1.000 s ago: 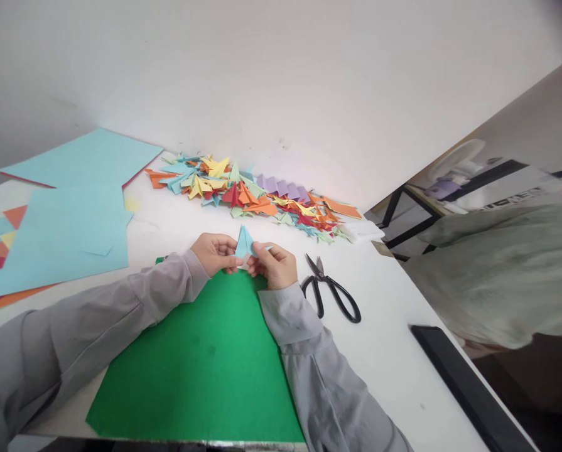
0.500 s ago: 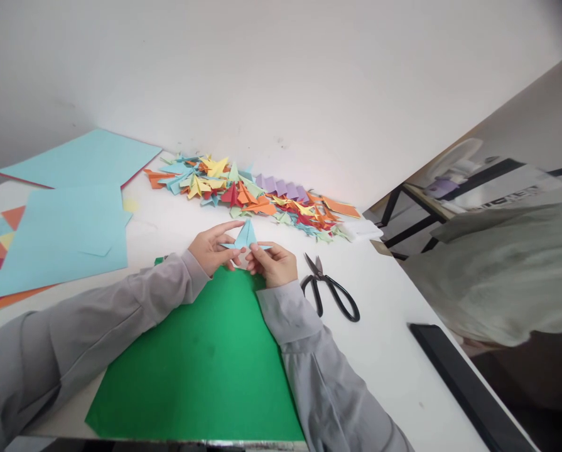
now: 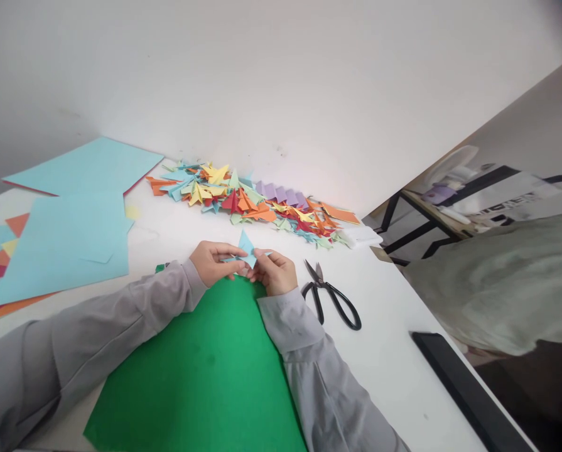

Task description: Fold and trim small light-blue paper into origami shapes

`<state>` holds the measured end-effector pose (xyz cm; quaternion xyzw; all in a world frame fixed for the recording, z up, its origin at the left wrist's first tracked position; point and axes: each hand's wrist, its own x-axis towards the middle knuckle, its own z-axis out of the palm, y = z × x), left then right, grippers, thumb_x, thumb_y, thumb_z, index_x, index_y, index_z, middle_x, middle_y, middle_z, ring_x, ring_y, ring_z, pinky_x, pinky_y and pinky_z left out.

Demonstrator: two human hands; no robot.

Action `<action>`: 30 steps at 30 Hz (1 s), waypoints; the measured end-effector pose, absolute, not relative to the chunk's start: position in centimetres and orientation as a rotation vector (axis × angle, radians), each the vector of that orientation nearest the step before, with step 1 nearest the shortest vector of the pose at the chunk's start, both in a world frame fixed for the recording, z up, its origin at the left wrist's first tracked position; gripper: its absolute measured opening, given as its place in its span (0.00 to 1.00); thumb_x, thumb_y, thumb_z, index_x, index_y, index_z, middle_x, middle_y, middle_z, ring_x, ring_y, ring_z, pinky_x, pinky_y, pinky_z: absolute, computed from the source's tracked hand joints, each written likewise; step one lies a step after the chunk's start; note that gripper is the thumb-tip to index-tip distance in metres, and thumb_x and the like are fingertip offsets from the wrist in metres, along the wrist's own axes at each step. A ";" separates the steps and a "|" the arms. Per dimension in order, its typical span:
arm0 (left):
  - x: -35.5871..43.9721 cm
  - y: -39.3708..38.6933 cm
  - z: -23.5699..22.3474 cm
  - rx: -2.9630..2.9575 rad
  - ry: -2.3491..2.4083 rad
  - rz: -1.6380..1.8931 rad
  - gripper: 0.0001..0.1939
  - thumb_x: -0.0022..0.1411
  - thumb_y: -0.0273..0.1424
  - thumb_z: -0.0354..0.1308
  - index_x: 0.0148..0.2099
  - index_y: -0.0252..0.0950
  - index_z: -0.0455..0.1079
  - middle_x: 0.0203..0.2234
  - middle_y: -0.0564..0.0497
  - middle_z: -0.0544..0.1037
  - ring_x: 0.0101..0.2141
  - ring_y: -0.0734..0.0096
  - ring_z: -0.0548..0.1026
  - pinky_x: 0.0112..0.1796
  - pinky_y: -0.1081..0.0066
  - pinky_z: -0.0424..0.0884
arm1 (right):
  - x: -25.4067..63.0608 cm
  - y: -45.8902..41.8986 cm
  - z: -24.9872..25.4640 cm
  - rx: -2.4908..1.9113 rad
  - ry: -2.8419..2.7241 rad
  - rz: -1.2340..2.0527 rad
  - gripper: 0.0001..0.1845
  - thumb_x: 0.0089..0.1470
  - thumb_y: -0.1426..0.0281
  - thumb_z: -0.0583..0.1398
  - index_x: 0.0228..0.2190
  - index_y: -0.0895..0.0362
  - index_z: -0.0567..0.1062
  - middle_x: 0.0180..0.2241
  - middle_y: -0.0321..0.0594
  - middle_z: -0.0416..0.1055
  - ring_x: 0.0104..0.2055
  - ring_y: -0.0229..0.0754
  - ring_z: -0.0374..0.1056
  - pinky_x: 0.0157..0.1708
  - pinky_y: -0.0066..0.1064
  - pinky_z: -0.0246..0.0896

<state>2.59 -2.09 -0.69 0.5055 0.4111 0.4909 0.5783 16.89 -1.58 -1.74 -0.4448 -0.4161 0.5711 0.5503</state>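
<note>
A small light-blue folded paper piece (image 3: 247,247) is held between both hands, above the far edge of a green sheet (image 3: 200,370). From the left, my left hand (image 3: 215,262) pinches one side of it between thumb and fingers. My right hand (image 3: 275,271) grips the opposite side, its thumb lying on the paper. One point of the piece stands upward and narrow tips stick out sideways. The fingers partly cover its lower part. Scissors with black handles (image 3: 332,295) lie with their blades parted, just right of my right hand.
Behind my hands a long pile of colourful folded paper pieces (image 3: 233,194) runs along the wall. Large light-blue sheets (image 3: 73,242) lie at left with orange, yellow and red scraps. A black flat bar (image 3: 469,389) lies along the right table edge. Beyond it is a person's sleeve (image 3: 497,282).
The blue piece has turned in my fingers, its middle now looking smaller and more pointed. My left index finger has come down from its top. The view has shifted slightly.
</note>
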 end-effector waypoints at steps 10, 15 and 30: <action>2.6 -1.9 -0.5 1.141 1.117 1.171 0.07 0.33 0.22 0.66 0.20 0.29 0.72 0.09 0.55 0.70 0.13 0.79 0.68 0.16 0.80 0.64 | 16.5 -2.2 -1.5 -1.045 -1.138 1.183 0.11 0.32 0.67 0.67 0.20 0.59 0.73 0.08 0.30 0.66 0.10 0.31 0.59 0.12 0.23 0.56; 2.7 -1.5 -1.1 1.126 1.102 1.165 0.10 0.29 0.23 0.68 0.19 0.30 0.71 0.10 0.55 0.71 0.13 0.78 0.68 0.18 0.78 0.67 | 16.5 -1.9 -1.2 -1.065 -1.162 1.171 0.12 0.31 0.65 0.67 0.19 0.59 0.73 0.08 0.30 0.65 0.09 0.31 0.58 0.11 0.23 0.55; 2.1 -1.8 -1.4 1.797 1.313 0.928 0.05 0.49 0.23 0.57 0.31 0.30 0.72 0.22 0.52 0.71 0.25 0.72 0.70 0.32 0.70 0.71 | 14.3 -5.8 -0.5 -1.120 -2.017 -0.033 0.32 0.36 0.75 0.54 0.48 0.63 0.66 0.50 0.56 0.63 0.54 0.54 0.57 0.53 0.50 0.49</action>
